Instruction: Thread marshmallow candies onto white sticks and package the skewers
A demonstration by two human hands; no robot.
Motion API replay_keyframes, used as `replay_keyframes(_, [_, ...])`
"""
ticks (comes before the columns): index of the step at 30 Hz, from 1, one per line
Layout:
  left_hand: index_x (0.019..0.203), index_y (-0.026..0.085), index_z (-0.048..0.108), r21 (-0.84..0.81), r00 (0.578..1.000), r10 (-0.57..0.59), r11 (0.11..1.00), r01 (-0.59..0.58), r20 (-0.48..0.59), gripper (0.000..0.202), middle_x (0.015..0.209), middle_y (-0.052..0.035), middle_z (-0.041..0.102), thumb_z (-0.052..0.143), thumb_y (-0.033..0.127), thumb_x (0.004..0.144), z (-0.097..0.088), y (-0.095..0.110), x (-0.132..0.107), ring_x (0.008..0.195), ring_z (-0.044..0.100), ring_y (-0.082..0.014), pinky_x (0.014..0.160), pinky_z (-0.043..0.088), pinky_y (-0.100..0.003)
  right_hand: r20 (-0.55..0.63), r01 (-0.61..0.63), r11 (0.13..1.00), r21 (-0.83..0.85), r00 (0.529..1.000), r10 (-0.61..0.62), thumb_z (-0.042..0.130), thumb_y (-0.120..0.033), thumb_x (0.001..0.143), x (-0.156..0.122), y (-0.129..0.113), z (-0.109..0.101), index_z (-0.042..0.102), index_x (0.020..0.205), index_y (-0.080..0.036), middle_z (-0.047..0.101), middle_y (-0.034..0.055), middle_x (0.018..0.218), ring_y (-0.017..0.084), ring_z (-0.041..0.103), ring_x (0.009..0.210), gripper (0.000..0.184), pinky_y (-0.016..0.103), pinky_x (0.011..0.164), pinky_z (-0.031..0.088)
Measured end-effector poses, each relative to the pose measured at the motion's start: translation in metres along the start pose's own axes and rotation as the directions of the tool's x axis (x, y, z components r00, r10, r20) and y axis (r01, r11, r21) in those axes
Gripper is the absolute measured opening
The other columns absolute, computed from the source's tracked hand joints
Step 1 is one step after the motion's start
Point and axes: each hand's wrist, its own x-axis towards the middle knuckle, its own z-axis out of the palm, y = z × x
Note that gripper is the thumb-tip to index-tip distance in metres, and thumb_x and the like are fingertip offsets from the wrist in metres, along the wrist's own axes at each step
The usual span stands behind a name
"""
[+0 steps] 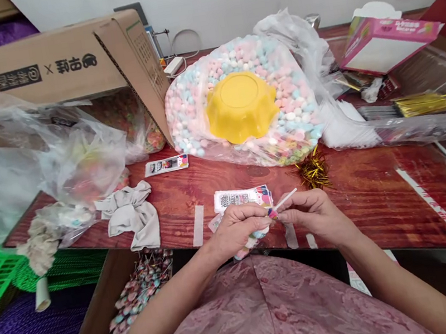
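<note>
My left hand (237, 232) is closed around a small clear packet of pastel candies (255, 237) at the table's near edge. My right hand (314, 213) pinches the neck of that packet, where a white stick (286, 199) pokes up and to the right. The two hands touch at the fingertips. Just behind them lies a small stack of printed stickers (240, 197) on the red wooden table (371, 194). A bundle of gold twist ties (313, 170) lies behind my right hand.
A big clear bag of pastel candies (283, 95) with an upturned yellow bowl (241, 105) sits at centre back. A tipped cardboard box (62, 62), plastic bags and a grey cloth (134, 214) lie left. A pink box (387, 39) stands right. Finished candy sticks (141, 293) fill a carton below.
</note>
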Motion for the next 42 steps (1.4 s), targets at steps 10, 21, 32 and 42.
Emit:
replay_keyframes(10, [0.081,0.014,0.068,-0.018,0.986,0.039,0.999,-0.042,-0.161,0.037,0.054,0.0063,0.051,0.071,0.049,0.071,-0.009,-0.011,0.002,0.035,0.036,-0.0014,0.031,0.025,-0.015,-0.358,0.108,0.963,-0.247,0.913,-0.194,0.069,-0.025,0.082,-0.022,0.008,0.016,0.069,0.073,-0.023,0.065,0.0003,0.067,0.015,0.058,0.060,0.009,0.027,0.055,0.047])
replay_keyframes(21, [0.073,0.016,0.061,0.032,0.986,0.065,0.998,-0.060,-0.152,0.021,0.049,0.0079,0.043,0.057,0.036,0.078,-0.002,-0.024,0.000,0.032,0.031,-0.0035,0.032,0.019,-0.018,-0.051,0.416,0.564,-0.714,0.772,-0.634,0.047,-0.002,0.087,-0.009,0.026,0.055,0.063,0.127,-0.024,0.067,0.0091,0.093,0.020,0.061,0.081,0.049,0.034,0.068,0.053])
replay_keyframes(32, [0.066,0.016,0.060,0.177,0.950,0.291,0.947,-0.269,-0.116,0.032,0.065,0.0005,0.048,0.060,0.042,0.084,-0.016,-0.040,0.002,0.062,0.042,-0.0097,0.058,0.035,-0.021,-0.285,0.224,0.840,-0.494,0.871,-0.400,0.057,-0.014,0.088,-0.017,0.027,0.065,0.036,0.148,-0.024,0.067,-0.0012,0.077,0.014,0.062,0.066,0.065,0.027,0.065,0.052])
replay_keyframes(42, [0.063,0.017,0.061,0.506,0.857,0.513,0.725,-0.467,0.055,0.034,0.067,-0.0014,0.053,0.049,0.031,0.092,-0.012,-0.018,-0.004,0.066,0.047,-0.0129,0.068,0.038,-0.026,-0.213,-0.158,0.861,0.484,0.933,0.291,0.082,-0.036,0.066,-0.020,0.030,0.064,0.064,0.068,-0.017,0.059,-0.0018,0.058,0.008,0.047,0.050,0.026,0.021,0.047,0.039])
